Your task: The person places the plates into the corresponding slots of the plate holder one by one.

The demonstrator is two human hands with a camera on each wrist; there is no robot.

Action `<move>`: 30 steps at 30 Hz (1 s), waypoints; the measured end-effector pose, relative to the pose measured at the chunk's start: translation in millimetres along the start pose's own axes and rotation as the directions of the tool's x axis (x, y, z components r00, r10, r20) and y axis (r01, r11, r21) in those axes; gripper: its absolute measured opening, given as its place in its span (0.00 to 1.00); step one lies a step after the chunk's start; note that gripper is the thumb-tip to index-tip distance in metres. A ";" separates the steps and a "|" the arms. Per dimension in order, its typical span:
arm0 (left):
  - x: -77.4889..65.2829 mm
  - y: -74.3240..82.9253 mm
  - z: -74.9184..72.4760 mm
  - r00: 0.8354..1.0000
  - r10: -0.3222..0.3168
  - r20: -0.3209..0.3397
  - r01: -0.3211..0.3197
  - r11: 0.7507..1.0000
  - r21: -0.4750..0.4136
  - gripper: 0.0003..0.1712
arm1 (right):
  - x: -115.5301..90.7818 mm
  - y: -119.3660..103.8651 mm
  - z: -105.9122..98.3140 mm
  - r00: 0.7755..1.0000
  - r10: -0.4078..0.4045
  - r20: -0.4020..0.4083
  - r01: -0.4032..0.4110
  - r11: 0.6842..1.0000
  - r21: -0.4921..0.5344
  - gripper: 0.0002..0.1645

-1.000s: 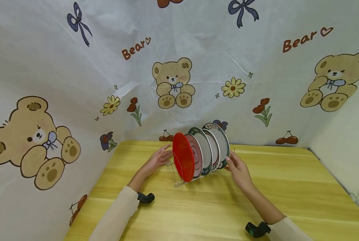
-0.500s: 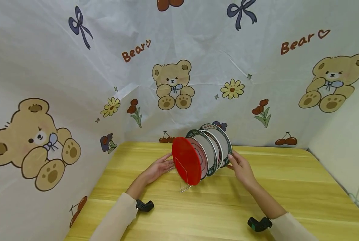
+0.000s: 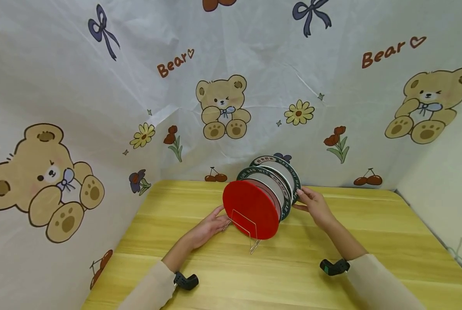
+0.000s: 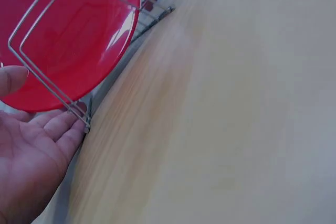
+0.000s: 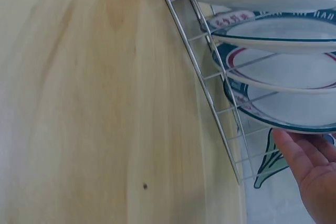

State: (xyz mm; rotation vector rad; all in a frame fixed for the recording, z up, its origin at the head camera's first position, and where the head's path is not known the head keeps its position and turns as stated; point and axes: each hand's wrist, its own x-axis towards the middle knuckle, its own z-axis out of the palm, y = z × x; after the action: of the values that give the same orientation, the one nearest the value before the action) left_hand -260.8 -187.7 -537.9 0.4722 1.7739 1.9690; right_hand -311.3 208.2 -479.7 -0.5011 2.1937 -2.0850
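Note:
A wire dish rack (image 3: 255, 230) stands on the wooden table, with several plates upright in it. The front one is a red plate (image 3: 246, 196); a pink plate (image 3: 271, 194) and white plates with patterned green rims (image 3: 295, 184) follow behind it. My left hand (image 3: 207, 230) grips the rack's near left corner, thumb in front of the wire and fingers underneath, as the left wrist view shows. At the far right end my right hand (image 3: 317, 206) holds the rack beside the last plate, thumb near that rim, some fingers hidden behind it.
The wooden table (image 3: 351, 241) reaches back to a white cloth backdrop (image 3: 269, 56) printed with bears and flowers, close behind the rack. A dark camera is strapped to each wrist. A thin cable hangs at the far right.
Both hands have turned the rack on the table: its red-plate end has swung toward me and rightward, so the red plate now shows nearly face on. The left hand has come nearer.

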 end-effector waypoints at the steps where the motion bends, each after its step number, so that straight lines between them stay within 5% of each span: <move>1: -1.4 -0.2 3.6 1.000 0.003 -0.003 -0.003 1.000 0.000 0.37 | 1.5 0.4 -2.0 1.000 0.004 0.010 -0.004 1.000 -0.001 0.30; 8: -5.4 0.2 24.0 1.000 -0.010 -0.029 0.010 1.000 -0.021 0.34 | 5.6 0.0 -9.7 0.998 0.058 0.009 -0.057 0.996 -0.066 0.31; 13: -6.7 0.9 23.4 0.999 -0.016 -0.027 0.015 0.998 -0.060 0.34 | -1.6 -6.1 -8.1 0.997 0.068 -0.041 -0.074 0.984 -0.164 0.33; 17: -3.4 7.6 14.1 0.991 -0.020 -0.130 0.009 0.996 -0.088 0.30 | -24.1 -22.8 7.6 0.983 0.062 -0.171 -0.101 0.969 -0.224 0.38; 22: 14.9 20.6 6.7 0.972 0.022 -0.234 -0.042 0.996 -0.083 0.32 | -55.1 -42.6 40.6 0.967 0.090 -0.238 -0.129 0.980 -0.151 0.42; 30: 49.2 19.3 18.4 0.993 0.067 -0.098 -0.089 0.968 -0.236 0.35 | -72.7 -39.9 75.5 0.979 0.146 -0.142 -0.159 0.983 -0.088 0.42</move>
State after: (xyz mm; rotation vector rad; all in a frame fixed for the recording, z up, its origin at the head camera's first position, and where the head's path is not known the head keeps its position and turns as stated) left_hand -294.3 -147.2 -518.7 0.3832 1.5599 2.2561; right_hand -214.7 155.4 -458.4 -0.1946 2.3347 -1.9937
